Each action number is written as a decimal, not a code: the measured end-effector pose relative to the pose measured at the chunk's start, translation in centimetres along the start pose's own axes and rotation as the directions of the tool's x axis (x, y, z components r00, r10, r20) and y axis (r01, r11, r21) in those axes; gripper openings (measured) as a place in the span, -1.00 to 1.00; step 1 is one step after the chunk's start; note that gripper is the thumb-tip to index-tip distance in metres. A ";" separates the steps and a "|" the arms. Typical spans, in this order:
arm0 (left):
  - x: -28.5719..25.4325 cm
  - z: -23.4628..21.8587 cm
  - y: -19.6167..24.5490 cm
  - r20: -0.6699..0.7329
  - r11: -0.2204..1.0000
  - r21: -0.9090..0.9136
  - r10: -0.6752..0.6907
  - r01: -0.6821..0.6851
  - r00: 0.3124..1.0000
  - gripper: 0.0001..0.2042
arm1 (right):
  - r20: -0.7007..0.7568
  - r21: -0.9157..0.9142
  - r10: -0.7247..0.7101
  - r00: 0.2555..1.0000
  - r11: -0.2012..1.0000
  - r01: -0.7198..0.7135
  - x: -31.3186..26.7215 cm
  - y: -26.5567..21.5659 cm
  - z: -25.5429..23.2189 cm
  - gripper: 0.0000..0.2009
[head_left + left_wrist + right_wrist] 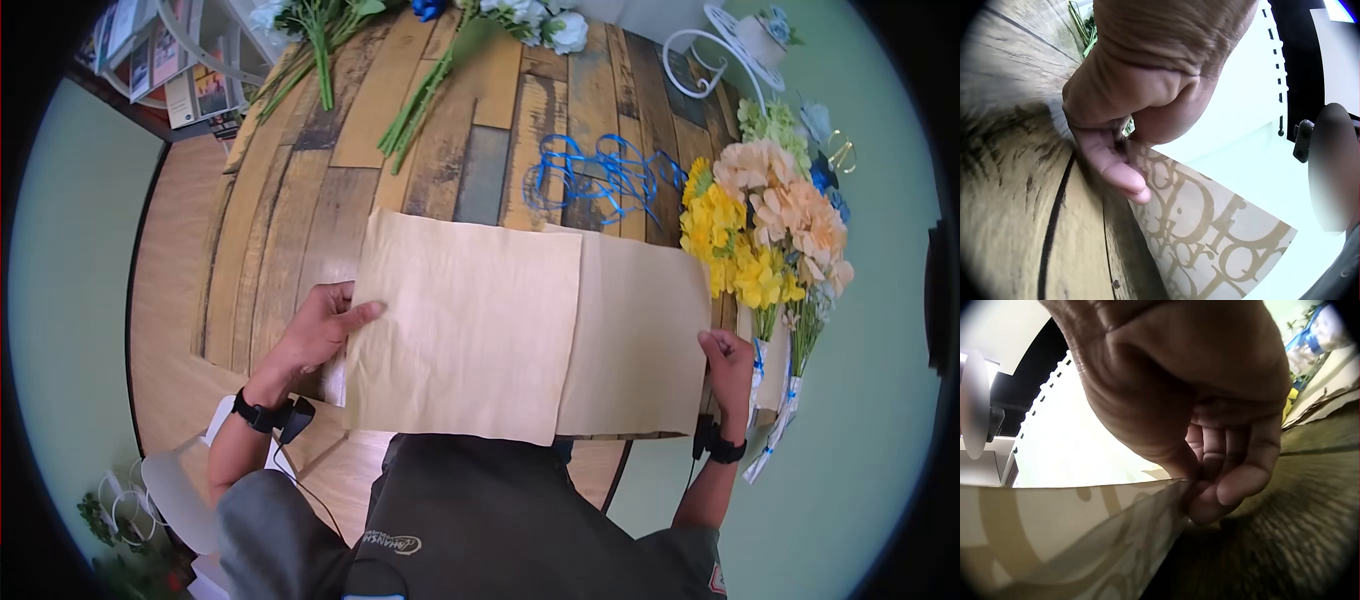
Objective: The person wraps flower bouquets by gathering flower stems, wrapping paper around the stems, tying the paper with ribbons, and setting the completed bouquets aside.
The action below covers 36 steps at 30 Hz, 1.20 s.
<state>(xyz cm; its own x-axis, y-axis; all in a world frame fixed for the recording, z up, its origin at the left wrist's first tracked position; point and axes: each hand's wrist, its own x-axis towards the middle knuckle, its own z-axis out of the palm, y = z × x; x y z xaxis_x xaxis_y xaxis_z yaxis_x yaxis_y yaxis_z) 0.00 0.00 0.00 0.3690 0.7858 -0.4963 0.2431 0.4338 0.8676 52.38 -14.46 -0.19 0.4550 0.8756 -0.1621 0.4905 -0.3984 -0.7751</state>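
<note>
Tan wrapping paper lies across the front of the table in the head view, a left panel (465,325) overlapping a right panel (635,335). Its underside (1204,231) carries a brown letter print in the left wrist view. My left hand (325,325) pinches the left edge, thumb on top and fingers beneath. At the opposite edge, my right hand (728,365) pinches the paper between thumb and fingertips. In the right wrist view this hand (1210,412) is close over the wood, with the printed side (1085,537) showing below the edge.
A tangled blue ribbon (600,175) lies behind the paper. Wrapped yellow (715,225) and peach flowers (790,205) are at the right edge. Green stems (415,115) and white flowers (565,32) lie at the back. A white metal stand (740,45) is at back right.
</note>
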 end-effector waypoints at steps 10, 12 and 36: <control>-0.3 -4.2 -0.2 -0.145 0.999 0.040 0.025 -0.020 0.989 -0.72 | 0.019 -0.066 0.041 0.999 0.997 -0.039 0.5 -0.4 -1.7 -0.82; -0.1 -6.0 -0.4 -0.161 0.986 0.162 0.058 -0.031 0.985 -0.72 | -0.139 -0.334 -0.146 0.979 0.938 0.093 0.5 -2.4 -1.5 -0.78; 10.1 -16.5 12.9 -0.175 0.930 0.085 0.367 -0.358 0.914 -0.64 | 0.392 0.410 -0.099 0.915 0.909 -0.077 22.8 -29.4 31.4 -0.51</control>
<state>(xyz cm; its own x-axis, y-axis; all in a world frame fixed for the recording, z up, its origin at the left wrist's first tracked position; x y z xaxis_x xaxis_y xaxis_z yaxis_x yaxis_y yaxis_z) -7.92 20.82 6.69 0.2698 0.9542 -0.1294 0.1700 0.0851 0.9818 24.95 25.78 -0.25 0.0767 0.9474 -0.3108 0.1058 -0.3177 -0.9423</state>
